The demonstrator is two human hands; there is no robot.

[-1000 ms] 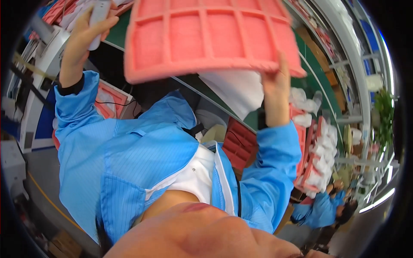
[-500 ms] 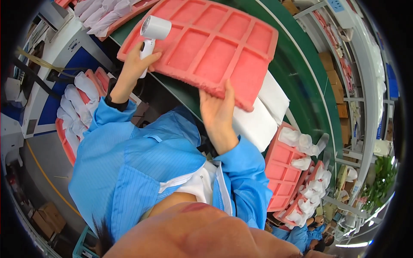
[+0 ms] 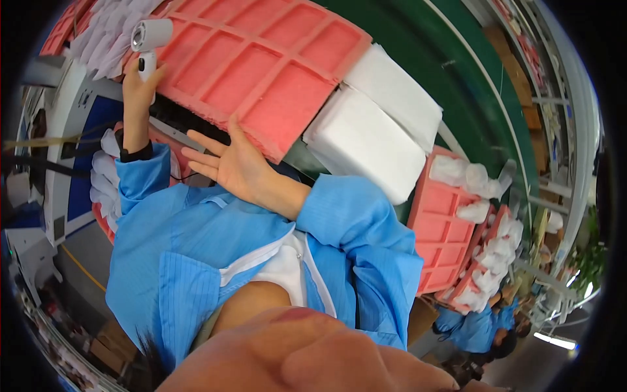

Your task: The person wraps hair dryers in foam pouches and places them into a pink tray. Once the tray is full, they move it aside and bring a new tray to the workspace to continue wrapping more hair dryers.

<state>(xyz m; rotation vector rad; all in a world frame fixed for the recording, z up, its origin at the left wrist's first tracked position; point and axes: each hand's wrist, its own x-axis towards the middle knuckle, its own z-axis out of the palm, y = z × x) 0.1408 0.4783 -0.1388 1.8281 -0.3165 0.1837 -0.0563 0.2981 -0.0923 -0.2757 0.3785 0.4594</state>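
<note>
White wrapped bundles (image 3: 114, 32) are filling the upper left corner; beside them, the left hand (image 3: 136, 80) is clasping the handle of a white gadget (image 3: 151, 36) shaped like a small hair dryer, its round head pointing up and clear of the fingers, probably because the narrow handle is offering the easier hold; the gadget is hovering at the left end of a large pink tray (image 3: 284, 98); the tray is lying with its compartments facing up on a green table (image 3: 405, 39), which is seemingly bearing its weight and sparing the right hand (image 3: 245, 171) from holding it; that hand is hanging open at the tray's near edge, palm showing and fingers spreading, though whether its thumb is touching the edge is impossible to tell; the two hands are staying apart, with the tray stretching beyond and between them; to the right, stacks of white sheets (image 3: 366, 144) are resting just beside the tray, perhaps for easy reach; farther right, a second pink tray (image 3: 434, 225) is carrying white cups (image 3: 450, 171); at lower right, a co-worker in blue (image 3: 473, 332) is appearing.
</note>
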